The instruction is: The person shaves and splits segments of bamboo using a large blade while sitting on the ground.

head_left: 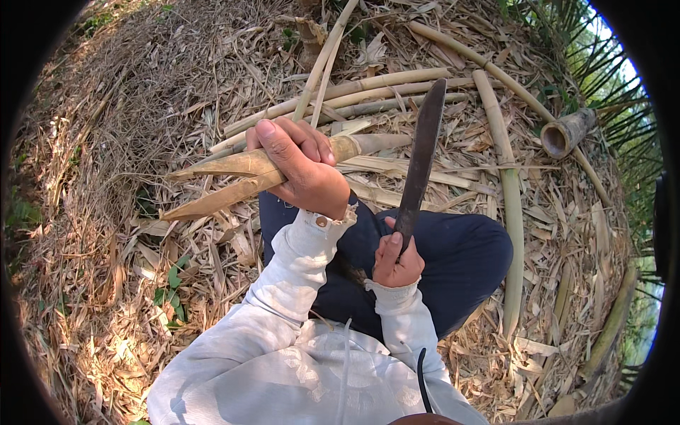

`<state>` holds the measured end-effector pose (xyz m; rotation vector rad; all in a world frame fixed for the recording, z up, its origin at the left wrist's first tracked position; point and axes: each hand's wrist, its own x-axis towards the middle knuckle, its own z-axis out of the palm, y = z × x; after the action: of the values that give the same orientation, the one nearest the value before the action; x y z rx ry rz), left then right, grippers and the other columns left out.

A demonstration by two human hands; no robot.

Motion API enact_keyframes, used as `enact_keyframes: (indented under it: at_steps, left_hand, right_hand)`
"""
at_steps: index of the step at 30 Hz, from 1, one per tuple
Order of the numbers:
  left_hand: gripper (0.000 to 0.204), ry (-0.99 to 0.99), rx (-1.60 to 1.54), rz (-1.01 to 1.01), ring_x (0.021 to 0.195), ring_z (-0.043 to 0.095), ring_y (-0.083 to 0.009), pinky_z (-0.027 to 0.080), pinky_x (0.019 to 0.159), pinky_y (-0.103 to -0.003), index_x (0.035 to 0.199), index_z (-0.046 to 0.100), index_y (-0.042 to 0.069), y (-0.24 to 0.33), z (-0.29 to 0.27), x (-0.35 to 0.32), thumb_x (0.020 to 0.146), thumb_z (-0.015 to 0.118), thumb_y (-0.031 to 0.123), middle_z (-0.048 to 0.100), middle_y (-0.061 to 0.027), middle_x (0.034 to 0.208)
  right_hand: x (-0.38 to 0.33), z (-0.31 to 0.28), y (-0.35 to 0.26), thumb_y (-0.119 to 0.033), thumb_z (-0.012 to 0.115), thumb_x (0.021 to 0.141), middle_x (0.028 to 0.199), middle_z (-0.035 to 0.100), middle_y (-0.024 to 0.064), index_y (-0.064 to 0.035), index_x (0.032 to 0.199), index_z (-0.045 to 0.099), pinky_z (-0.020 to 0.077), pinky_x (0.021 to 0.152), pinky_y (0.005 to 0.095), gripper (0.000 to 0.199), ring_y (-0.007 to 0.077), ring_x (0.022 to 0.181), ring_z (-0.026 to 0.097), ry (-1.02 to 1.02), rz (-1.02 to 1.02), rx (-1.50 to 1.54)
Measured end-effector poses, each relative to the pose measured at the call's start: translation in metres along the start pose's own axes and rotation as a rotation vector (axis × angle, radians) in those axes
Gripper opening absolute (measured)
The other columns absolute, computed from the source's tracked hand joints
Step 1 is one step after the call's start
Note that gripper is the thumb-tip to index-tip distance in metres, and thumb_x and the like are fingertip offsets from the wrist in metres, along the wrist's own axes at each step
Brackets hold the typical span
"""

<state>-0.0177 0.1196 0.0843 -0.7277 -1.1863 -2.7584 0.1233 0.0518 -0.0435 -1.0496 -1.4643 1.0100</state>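
My left hand [306, 164] is closed around bamboo with two pointed, whittled prongs [230, 166] sticking out to the left. A paler length runs out to the right of the fist. Whether the prongs belong to one split pole or two pieces is hidden by my fingers. In my right hand [397, 262], above my crossed legs, is a machete [422, 152] with a long dark blade. Its tip points up and away from me, to the right of the bamboo and apart from it. My fingers cover the handle.
Several bamboo poles [386, 81] and split strips lie beyond my hands. A long pole [511, 212] curves along my right knee. Farther right lies a hollow bamboo section [559, 138], its round end facing me. Dry leaves and shavings [120, 283] cover the ground.
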Motion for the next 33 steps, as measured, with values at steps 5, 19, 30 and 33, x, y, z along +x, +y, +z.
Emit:
enact_keyframes:
  at_steps: [5, 19, 30, 33]
  left_hand:
    - [0.035, 0.005, 0.042, -0.047, 0.037, 0.03, -0.0097, 0.029, 0.034, -0.023, 0.077, 0.034, 0.009, -0.001, 0.007, -0.006, 0.104, 0.044, 0.031, 0.032, -0.0006, 0.053]
    - [0.04, 0.111, 0.008, -0.069, 0.039, 0.033, -0.0091, 0.033, 0.039, -0.024, 0.073, 0.036, 0.008, -0.017, -0.015, 0.012, 0.103, 0.045, 0.032, 0.037, -0.0008, 0.056]
    - [0.044, 0.072, -0.003, -0.021, 0.04, 0.034, -0.0094, 0.031, 0.04, -0.024, 0.07, 0.037, 0.008, -0.023, -0.014, 0.012, 0.103, 0.045, 0.036, 0.035, -0.0005, 0.054]
    - [0.041, 0.053, 0.015, -0.05, 0.042, 0.033, -0.0087, 0.032, 0.04, -0.023, 0.073, 0.036, 0.008, -0.012, -0.009, 0.001, 0.104, 0.044, 0.035, 0.035, -0.0002, 0.057]
  right_hand:
    - [-0.001, 0.018, 0.03, -0.015, 0.05, 0.1, 0.06, 0.058, 0.0078, 0.0053, 0.106, 0.064, 0.046, 0.049, 0.0277, 0.025, 0.0136, 0.049, 0.058, -0.17, -0.189, -0.215]
    - [-0.002, 0.019, 0.027, -0.01, 0.052, 0.097, 0.069, 0.065, 0.0117, 0.0033, 0.097, 0.065, 0.0504, 0.054, 0.0331, 0.019, 0.0234, 0.056, 0.064, -0.073, -0.301, -0.237]
    - [-0.01, 0.008, 0.045, -0.02, 0.049, 0.101, 0.057, 0.056, 0.0034, 0.0023, 0.096, 0.066, 0.0452, 0.049, 0.0254, 0.028, 0.0082, 0.049, 0.056, 0.018, -0.016, -0.166]
    - [-0.004, 0.011, 0.022, -0.015, 0.051, 0.099, 0.066, 0.063, 0.0091, 0.002, 0.096, 0.065, 0.0482, 0.052, 0.027, 0.023, 0.0149, 0.052, 0.061, 0.029, -0.358, -0.136]
